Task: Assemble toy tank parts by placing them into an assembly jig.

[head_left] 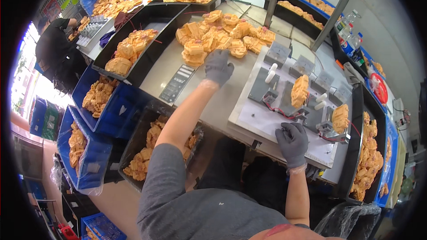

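My left hand, in a grey glove, is at the near edge of a heap of tan-orange moulded plastic parts. Its fingers are curled, and whatever they may hold is hidden. Beside the near edge of a white-topped test fixture, my grey-gloved right hand has its fingers bent together; I cannot make out anything between them. One moulded part stands on the fixture's middle station. Another part sits at its right station. Red wires and white-knobbed clamps surround these stations.
Black trays of similar parts flank me at left and right. Blue bins stand lower left. A metal post rises behind the fixture. Bottles stand far right. Another person works at the far left.
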`<action>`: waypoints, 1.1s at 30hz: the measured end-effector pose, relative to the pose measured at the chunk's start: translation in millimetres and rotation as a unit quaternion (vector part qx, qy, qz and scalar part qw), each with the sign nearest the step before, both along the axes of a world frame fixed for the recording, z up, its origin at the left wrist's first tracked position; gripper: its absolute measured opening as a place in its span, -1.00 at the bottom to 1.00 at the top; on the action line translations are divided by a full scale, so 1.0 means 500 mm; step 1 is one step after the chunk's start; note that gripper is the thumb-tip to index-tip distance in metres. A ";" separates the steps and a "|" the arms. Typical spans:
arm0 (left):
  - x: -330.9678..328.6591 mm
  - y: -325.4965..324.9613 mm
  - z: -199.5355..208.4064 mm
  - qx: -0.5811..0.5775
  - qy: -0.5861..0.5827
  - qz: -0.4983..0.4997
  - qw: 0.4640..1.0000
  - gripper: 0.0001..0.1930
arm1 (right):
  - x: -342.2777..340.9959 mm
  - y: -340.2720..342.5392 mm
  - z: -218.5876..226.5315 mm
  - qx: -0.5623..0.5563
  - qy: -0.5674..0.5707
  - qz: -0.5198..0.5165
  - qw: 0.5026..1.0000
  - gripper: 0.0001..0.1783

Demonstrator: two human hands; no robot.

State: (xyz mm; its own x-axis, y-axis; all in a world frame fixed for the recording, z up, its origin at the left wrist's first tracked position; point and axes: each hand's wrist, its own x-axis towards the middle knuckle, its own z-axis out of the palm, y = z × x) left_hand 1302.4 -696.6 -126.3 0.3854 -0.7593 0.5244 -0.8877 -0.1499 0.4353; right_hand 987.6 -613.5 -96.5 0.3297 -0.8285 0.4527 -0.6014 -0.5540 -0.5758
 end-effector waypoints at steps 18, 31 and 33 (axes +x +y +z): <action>0.011 0.098 -0.041 -0.111 0.528 -0.083 0.838 -0.56 | -0.006 -0.007 0.003 0.024 -0.002 0.003 1.000 -0.73; -0.066 0.188 -0.092 -0.106 0.639 -0.052 0.760 -0.46 | -0.019 -0.002 0.004 0.086 -0.030 0.018 0.996 -0.66; -0.075 0.182 -0.105 -0.099 0.548 0.024 0.830 -0.39 | -0.019 0.000 0.006 0.070 -0.024 0.021 0.997 -0.66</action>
